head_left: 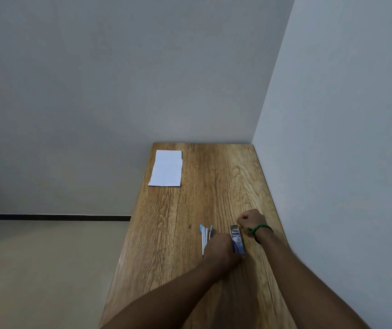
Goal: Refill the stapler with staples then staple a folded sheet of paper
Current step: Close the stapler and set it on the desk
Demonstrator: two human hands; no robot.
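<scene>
The left hand (pixel 218 248) closed over the near ends of the opened stapler (pixel 205 236) and staple box (pixel 237 238), its fingers hidden; the right hand (pixel 252 220) was clenched beside the box, its contents indiscernible; the folded paper (pixel 166 168) lay far beyond.

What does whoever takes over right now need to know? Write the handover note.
Left hand: on the near end of the staple box, holding it down; its grip is hidden.
Right hand: closed in a loose fist at the far end of the box; whether it holds staples cannot be seen.
Stapler: lying opened up on the table, just left of the box.
Paper: folded, at the far left corner, untouched.
Done: stapler opened, box slid open.
Left: load staples, close stapler, staple the paper.
</scene>
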